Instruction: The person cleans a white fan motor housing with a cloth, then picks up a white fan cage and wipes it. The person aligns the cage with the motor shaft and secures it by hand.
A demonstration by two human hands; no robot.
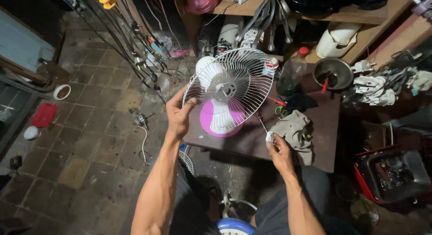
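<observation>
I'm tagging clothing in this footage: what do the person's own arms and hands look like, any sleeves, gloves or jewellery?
Both forearms are bare up to the frame edge, with no sleeves in view. The left hand and right hand wear no gloves, and no watch, ring or wristband shows. The light is too dim to rule out small marks.

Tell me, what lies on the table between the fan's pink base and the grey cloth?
In the head view, a screwdriver lies between the pink base and the grey cloth, beside the right hand.
</observation>
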